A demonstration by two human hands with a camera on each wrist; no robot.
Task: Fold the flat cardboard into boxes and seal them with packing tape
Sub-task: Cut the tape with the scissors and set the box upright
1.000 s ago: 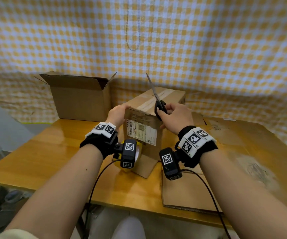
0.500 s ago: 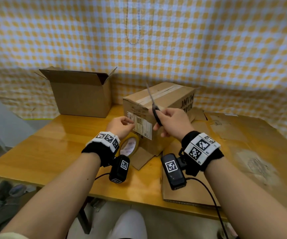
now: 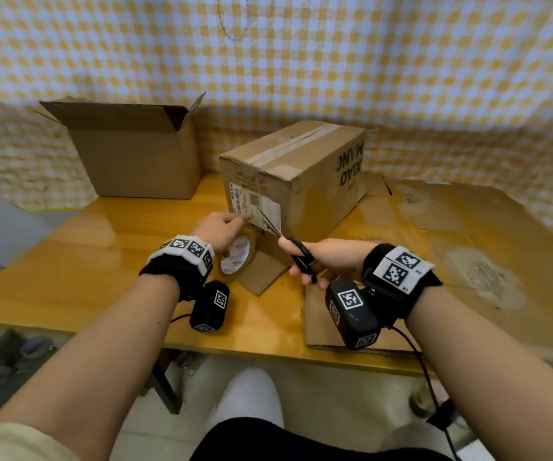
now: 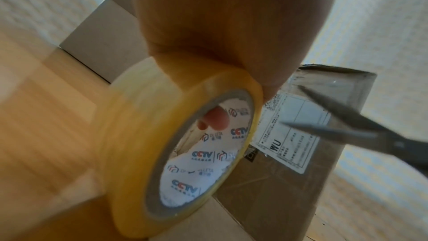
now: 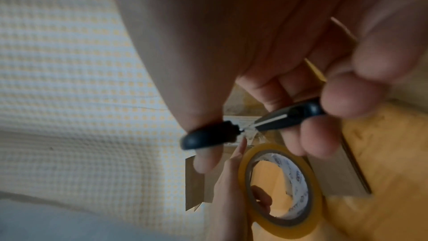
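A taped cardboard box [image 3: 295,181] with a white shipping label [image 4: 291,135] stands in the middle of the wooden table [image 3: 79,261]. My left hand [image 3: 218,227] grips a roll of yellow packing tape [image 3: 237,254] [image 4: 176,153] in front of the label, one finger inside the core. My right hand [image 3: 328,257] holds black-handled scissors [image 3: 296,252] [image 5: 254,125], thumb and fingers through the loops. The blades [image 4: 336,122] are parted and point at the box's front face beside the roll. Clear tape between roll and box is hard to make out.
An open-topped cardboard box [image 3: 135,151] stands at the back left. Flat cardboard sheets [image 3: 468,247] cover the table's right half, one under my right wrist. A chequered yellow cloth [image 3: 301,61] hangs behind. The table's front edge is close to my knees.
Both hands came down from the box's top to its front face. The scissors swung from pointing up to pointing forward, blades now parted. The roll is now held lower, near the table.
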